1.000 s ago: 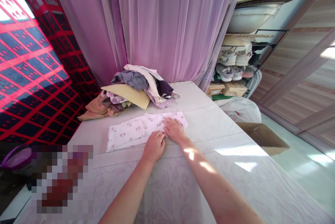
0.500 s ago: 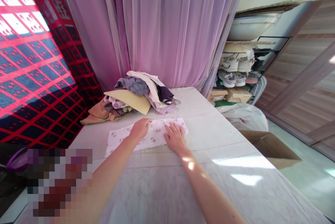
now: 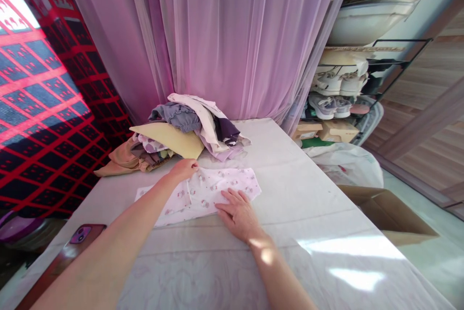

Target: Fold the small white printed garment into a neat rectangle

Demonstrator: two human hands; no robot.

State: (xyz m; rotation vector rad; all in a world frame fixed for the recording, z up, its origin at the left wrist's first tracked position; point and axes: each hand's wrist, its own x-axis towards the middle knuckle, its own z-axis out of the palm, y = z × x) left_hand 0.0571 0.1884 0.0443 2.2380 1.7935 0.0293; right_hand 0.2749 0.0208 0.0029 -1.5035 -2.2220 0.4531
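On the counter [image 3: 319, 194], which is covered with a pale cloth, two bare hands work on one small printed garment [image 3: 217, 189]. That garment is white-pink with little figures and lies flat near the middle of the counter, a little toward its far left corner.

One left hand [image 3: 184, 169] reaches across to the garment's far edge; its fingers curl down onto the cloth there, and whether they pinch the fabric or only press it cannot be told from this view. One right hand [image 3: 237, 211] lies flat, fingers spread and grip open, palm down on the garment's near edge, holding nothing and simply pressing the cloth against the counter.

One heap of clothes [image 3: 181, 131] sits just behind the garment, at the far left corner of the counter, close to the left hand. It holds several mixed pieces in grey, cream, yellow, tan and purple, too tangled to count.

One phone [image 3: 81, 235] with a reddish back lies at the near left edge of the counter, well apart from the garment.

One lilac curtain [image 3: 232, 34] hangs behind the counter's far edge. Beyond the right edge stands one shoe rack [image 3: 348, 87] with several pairs of shoes, one white bag [image 3: 348, 165] on the floor, and one open cardboard box [image 3: 391, 211] nearer the viewer.
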